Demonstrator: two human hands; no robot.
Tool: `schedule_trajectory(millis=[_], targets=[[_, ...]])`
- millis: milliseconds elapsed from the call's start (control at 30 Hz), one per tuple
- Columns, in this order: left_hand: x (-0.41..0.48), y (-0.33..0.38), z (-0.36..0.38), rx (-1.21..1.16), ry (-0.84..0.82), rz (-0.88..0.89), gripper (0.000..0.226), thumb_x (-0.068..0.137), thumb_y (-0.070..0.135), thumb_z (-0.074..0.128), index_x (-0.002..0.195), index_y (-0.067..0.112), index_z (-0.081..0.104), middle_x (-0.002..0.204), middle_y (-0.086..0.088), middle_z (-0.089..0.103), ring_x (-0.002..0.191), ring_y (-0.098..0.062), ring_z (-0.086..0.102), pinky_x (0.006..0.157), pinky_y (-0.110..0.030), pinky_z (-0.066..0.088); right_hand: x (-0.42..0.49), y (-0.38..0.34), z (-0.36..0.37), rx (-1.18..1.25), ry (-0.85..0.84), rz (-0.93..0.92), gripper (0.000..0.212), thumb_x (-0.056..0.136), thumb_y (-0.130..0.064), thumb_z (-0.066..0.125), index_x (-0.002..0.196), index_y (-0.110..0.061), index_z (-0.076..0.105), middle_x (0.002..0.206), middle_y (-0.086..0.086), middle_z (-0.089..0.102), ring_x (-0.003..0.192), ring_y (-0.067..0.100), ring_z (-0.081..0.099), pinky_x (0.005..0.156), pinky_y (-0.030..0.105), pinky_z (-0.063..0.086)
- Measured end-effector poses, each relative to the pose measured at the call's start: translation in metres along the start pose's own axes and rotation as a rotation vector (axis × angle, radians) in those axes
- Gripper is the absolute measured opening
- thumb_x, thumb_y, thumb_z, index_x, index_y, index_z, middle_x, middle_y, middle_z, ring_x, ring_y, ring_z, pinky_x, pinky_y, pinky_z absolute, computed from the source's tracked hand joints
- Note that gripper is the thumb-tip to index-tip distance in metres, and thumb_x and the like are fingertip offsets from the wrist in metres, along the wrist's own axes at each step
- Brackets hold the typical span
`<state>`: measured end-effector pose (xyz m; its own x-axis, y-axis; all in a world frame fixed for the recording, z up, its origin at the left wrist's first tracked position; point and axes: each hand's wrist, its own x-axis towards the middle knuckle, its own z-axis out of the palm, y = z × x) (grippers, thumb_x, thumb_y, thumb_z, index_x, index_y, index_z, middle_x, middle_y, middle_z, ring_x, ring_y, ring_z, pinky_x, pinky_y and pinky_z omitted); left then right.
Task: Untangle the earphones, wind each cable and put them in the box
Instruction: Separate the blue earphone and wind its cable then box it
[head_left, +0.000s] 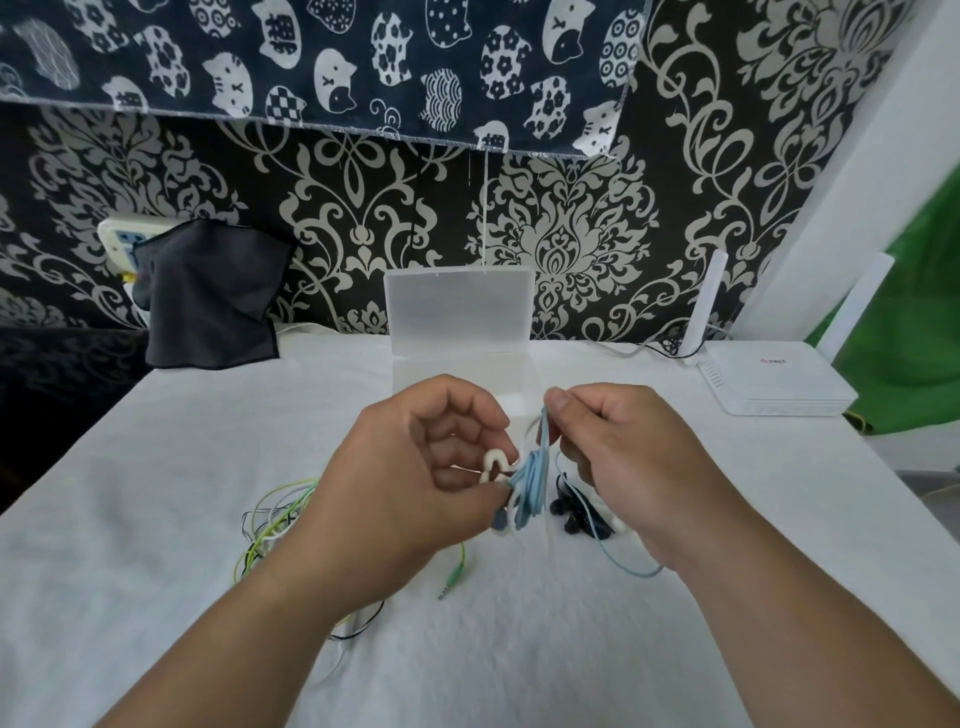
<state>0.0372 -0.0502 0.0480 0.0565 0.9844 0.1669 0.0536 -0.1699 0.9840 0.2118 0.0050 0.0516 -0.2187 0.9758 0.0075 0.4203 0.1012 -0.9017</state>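
Head view, from my left across to my right. Far beyond my left hand (415, 483), a dark grey cloth (208, 296) hangs down onto the back edge of the bench (519, 649). Just outside that hand's wrist lies a green-and-black cable tangle (275, 519), spread loose on the white cover, and its green jack plug (454, 574) rests below my palm.

My left hand is curled, thumb and fingers pinching the wound blue earphone cable (532, 488) at its middle, with a white earpiece (493, 462) sticking out beside my fingertips. Straight beyond both hands stands the clear plastic box (460, 312), its lid tipped up against the wall.

My right hand (634, 467) pinches the top of the blue loops between thumb and forefinger, the other fingers folded. A loose tail of the blue cable runs down under that wrist. Under that palm lie the black earphones (576, 512) on the bench. Well beyond my right hand sits a white router (769, 384).
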Motion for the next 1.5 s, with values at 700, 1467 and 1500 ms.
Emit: schedule_trajectory(millis=[700, 1467, 1500], targets=[[0.002, -0.002, 0.001, -0.165, 0.168, 0.014, 0.031, 0.064, -0.007, 0.070, 0.092, 0.005, 0.063, 0.083, -0.012, 0.070, 0.068, -0.019, 0.069, 0.062, -0.025, 0.055, -0.009, 0.001, 0.013, 0.082, -0.429, 0.207, 0.038, 0.101, -0.024, 0.049, 0.071, -0.010, 0.067, 0.053, -0.006, 0.044, 0.052, 0.014, 0.030, 0.048, 0.021, 0.023], [0.007, -0.004, -0.010, 0.160, 0.445, -0.042, 0.026, 0.079, -0.012, 0.069, 0.084, 0.013, 0.073, 0.045, 0.010, 0.057, 0.038, 0.000, 0.046, 0.044, -0.010, 0.034, -0.017, -0.012, 0.000, -0.044, -0.422, 0.006, 0.031, 0.098, -0.029, 0.057, 0.075, -0.015, 0.072, 0.053, -0.003, 0.034, 0.055, 0.019, 0.029, 0.057, 0.032, 0.026], [0.006, -0.004, -0.008, 0.208, 0.440, -0.034, 0.026, 0.078, -0.010, 0.071, 0.082, 0.016, 0.074, 0.048, 0.011, 0.059, 0.039, 0.000, 0.048, 0.044, -0.009, 0.034, -0.018, -0.014, 0.002, -0.040, -0.427, -0.031, 0.031, 0.099, -0.030, 0.057, 0.076, -0.017, 0.072, 0.055, 0.001, 0.034, 0.056, 0.020, 0.029, 0.056, 0.032, 0.026]])
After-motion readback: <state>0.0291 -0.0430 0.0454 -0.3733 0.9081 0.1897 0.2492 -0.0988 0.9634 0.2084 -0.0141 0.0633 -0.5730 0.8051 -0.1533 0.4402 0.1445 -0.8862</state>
